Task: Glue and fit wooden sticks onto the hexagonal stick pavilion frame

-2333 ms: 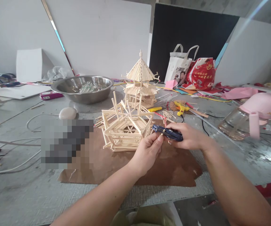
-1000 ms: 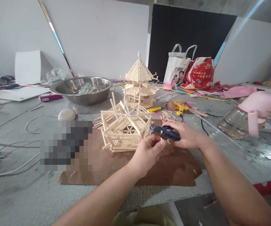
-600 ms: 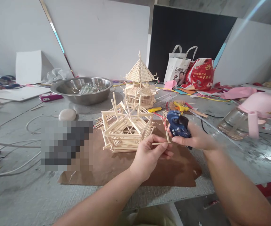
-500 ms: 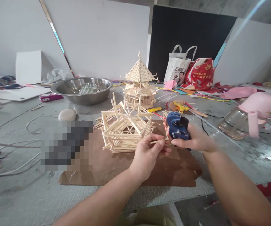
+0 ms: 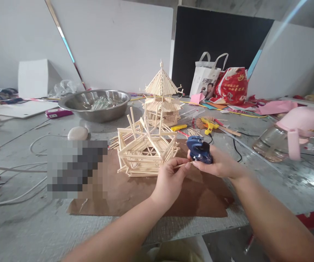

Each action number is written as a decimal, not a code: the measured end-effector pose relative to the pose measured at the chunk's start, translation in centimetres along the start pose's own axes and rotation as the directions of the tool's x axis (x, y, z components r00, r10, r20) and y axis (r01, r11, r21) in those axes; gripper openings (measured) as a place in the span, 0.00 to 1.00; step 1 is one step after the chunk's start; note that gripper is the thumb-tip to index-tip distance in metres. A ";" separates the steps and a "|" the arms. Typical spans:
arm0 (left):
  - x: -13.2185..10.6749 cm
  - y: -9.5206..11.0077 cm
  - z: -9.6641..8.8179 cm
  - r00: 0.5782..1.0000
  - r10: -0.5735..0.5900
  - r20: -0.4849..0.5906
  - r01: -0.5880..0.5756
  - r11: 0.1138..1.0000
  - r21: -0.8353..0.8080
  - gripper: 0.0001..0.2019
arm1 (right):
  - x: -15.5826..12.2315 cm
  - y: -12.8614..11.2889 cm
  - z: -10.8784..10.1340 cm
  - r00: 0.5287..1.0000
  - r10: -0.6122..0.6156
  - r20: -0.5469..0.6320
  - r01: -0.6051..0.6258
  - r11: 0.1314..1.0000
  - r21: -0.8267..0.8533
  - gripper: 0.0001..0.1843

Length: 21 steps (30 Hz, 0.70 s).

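Observation:
My left hand (image 5: pixel 170 178) pinches a thin wooden stick (image 5: pixel 183 165) between thumb and fingers. My right hand (image 5: pixel 219 164) grips a dark blue glue gun (image 5: pixel 199 149), and its fingertips touch the stick's right end. Both hands hover just right of an unfinished hexagonal model of wooden sticks (image 5: pixel 145 147), which stands on a brown sheet (image 5: pixel 197 194). Behind it stands a finished stick pagoda (image 5: pixel 163 95) with a pointed roof.
A steel bowl (image 5: pixel 97 103) sits at the back left, with a pale stone (image 5: pixel 78 133) and white cables (image 5: pixel 15 182) nearer. A yellow glue gun (image 5: pixel 210 125), loose sticks, coloured paper and bags (image 5: pixel 226 84) lie at the back right. A glass jug with a pink lid (image 5: pixel 293 136) lies at the right.
The right hand turned the blue glue gun from lying flat to upright and drew it a little left. The left hand lifted a thin stick toward it and keeps pinching it.

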<state>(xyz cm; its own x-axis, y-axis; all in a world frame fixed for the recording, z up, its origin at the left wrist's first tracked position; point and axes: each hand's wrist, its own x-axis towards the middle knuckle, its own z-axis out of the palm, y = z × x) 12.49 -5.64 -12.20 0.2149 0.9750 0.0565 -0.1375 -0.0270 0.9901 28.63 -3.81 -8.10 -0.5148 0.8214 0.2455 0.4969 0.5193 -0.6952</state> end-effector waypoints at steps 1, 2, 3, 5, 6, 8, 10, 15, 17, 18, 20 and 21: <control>0.0 -0.1 0.0 0.999 0.041 -0.004 -0.041 0.998 0.057 0.10 | 0.0 0.1 0.0 1.000 -0.005 0.006 0.005 1.000 -0.005 0.03; 0.0 -0.3 0.0 0.997 0.077 -0.002 -0.076 0.990 0.117 0.10 | 0.0 0.1 -0.1 1.000 -0.010 0.013 0.010 1.000 -0.009 0.02; 0.0 -0.4 0.0 0.995 0.096 0.008 -0.096 0.980 0.177 0.11 | 0.0 0.1 -0.1 1.000 -0.016 0.024 0.016 1.000 -0.013 0.01; 0.0 -0.6 -0.1 0.995 0.090 0.031 -0.095 0.955 0.281 0.15 | 0.1 0.0 -0.4 0.999 -0.023 0.048 0.025 0.999 -0.024 0.03; 0.1 -0.8 -0.1 0.996 0.084 0.036 -0.091 0.944 0.318 0.17 | 0.2 -0.1 -0.5 0.998 -0.025 0.057 0.027 0.999 -0.036 0.06; 0.1 -1.0 -0.3 0.994 0.103 0.038 -0.110 0.916 0.385 0.19 | 0.3 -0.3 -0.8 0.997 -0.031 0.068 0.036 0.997 -0.075 0.12; 0.2 -1.1 -0.4 0.988 0.149 0.031 -0.147 0.886 0.440 0.17 | 0.4 -0.1 -0.9 0.997 -0.021 0.074 0.029 0.994 -0.108 0.15; 0.7 -0.9 -1.0 0.989 0.106 0.100 -0.145 0.795 0.589 0.14 | -0.2 2.1 -0.7 0.997 0.071 0.007 -0.070 0.991 -0.114 0.17; 1.1 -0.8 -1.2 0.987 0.106 0.120 -0.158 0.758 0.633 0.14 | -0.5 3.1 -0.5 0.995 0.094 -0.038 -0.098 0.989 -0.111 0.17; 1.4 -0.7 -1.4 0.986 0.114 0.119 -0.163 0.750 0.640 0.14 | -0.6 3.5 -0.4 0.994 0.099 -0.051 -0.104 0.987 -0.124 0.17; 1.9 -0.7 -1.6 0.986 0.125 0.114 -0.169 0.749 0.641 0.14 | -0.7 4.0 -0.1 0.993 0.086 -0.083 -0.100 0.978 -0.184 0.18; 2.1 -0.7 -1.7 0.985 0.129 0.113 -0.172 0.750 0.639 0.14 | -0.7 4.2 0.0 0.993 0.074 -0.096 -0.094 0.970 -0.223 0.19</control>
<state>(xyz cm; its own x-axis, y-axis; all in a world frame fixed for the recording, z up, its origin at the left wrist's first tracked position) 11.42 -3.17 -13.01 0.3034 0.9320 0.1983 0.4778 -0.3288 0.8146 31.10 -2.19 -11.17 -0.4068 0.8766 0.2570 0.6863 0.4789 -0.5473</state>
